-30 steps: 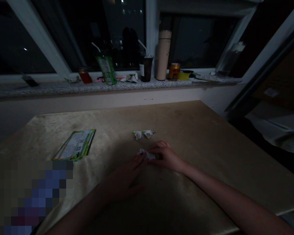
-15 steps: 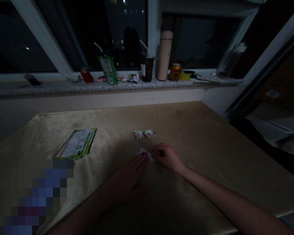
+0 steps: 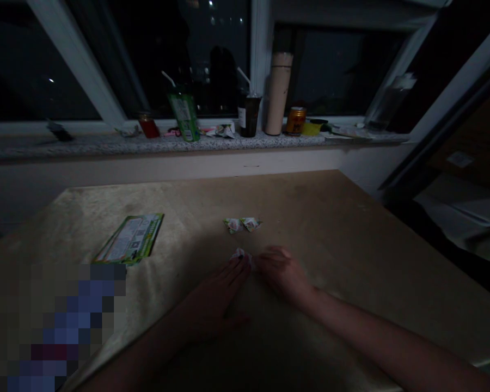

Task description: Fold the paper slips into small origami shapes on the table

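A small piece of folded printed paper (image 3: 240, 253) lies on the table, partly hidden under my fingers. My left hand (image 3: 216, 296) rests flat on it, fingers stretched out and pressing its lower left part. At its right edge is my right hand (image 3: 285, 276), with fingers curled together on the paper's edge; the exact grip is hard to see in the dim light. Just beyond the hands sit two folded paper triangles, a left one (image 3: 233, 225) and a right one (image 3: 251, 224), side by side.
Green-edged printed leaflets (image 3: 133, 237) lie in a stack on the left of the table (image 3: 310, 207). Along the window sill (image 3: 220, 142) stand a green cup (image 3: 183, 117), a dark cup (image 3: 249, 117), a tall tumbler (image 3: 278, 95), an orange can (image 3: 296, 121) and a red jar (image 3: 149, 128).
My right hand has turned and its fingers have curled closer over the paper's right side, covering more of it. The left hand stays pressed in place. The view has shifted slightly.
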Available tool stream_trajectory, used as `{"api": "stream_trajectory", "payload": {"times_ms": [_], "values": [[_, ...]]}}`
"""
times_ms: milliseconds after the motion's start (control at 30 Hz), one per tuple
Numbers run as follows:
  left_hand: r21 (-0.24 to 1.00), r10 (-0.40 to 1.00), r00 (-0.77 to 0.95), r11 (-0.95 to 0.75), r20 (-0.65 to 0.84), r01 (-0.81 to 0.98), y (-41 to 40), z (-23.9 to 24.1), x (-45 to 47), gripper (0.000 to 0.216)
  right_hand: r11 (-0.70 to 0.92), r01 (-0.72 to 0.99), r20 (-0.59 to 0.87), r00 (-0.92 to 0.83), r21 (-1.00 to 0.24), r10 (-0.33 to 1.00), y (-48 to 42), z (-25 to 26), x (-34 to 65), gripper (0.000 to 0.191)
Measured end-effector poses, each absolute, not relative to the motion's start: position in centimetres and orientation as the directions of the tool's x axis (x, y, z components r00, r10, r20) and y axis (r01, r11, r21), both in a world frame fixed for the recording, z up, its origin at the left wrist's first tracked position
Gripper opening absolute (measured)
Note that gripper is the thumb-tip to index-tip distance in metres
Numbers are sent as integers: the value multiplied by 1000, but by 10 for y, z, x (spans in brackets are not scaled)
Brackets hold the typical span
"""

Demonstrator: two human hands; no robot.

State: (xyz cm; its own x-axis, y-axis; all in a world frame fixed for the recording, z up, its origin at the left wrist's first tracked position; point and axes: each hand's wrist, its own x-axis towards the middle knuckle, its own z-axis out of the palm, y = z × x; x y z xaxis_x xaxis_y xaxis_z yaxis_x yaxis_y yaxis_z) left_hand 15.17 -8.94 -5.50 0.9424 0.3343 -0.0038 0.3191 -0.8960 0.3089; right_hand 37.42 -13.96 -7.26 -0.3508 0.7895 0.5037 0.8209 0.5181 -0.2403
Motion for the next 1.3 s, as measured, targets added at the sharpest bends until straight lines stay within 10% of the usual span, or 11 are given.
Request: {"api": "stream_trajectory", "payload": {"times_ms": [200, 500, 1033, 1300], "values": [[341, 345, 939, -883, 6, 323, -90, -56, 153, 89, 592, 799, 500, -556, 103, 664, -142, -77, 374, 23], [342, 349, 937, -881, 3, 327, -90, -54, 152, 88, 437, 827, 494, -233, -353, 838, -142, -63, 385, 28], [366, 342, 940, -876, 10, 315, -85, -52, 152, 72, 497, 762, 387, -347, -414, 854, -136, -65, 387, 15], [527, 585, 805, -717, 98, 456, -70, -55, 143, 45, 569, 786, 492, -405, -243, 771, -139, -69, 382, 14]]}}
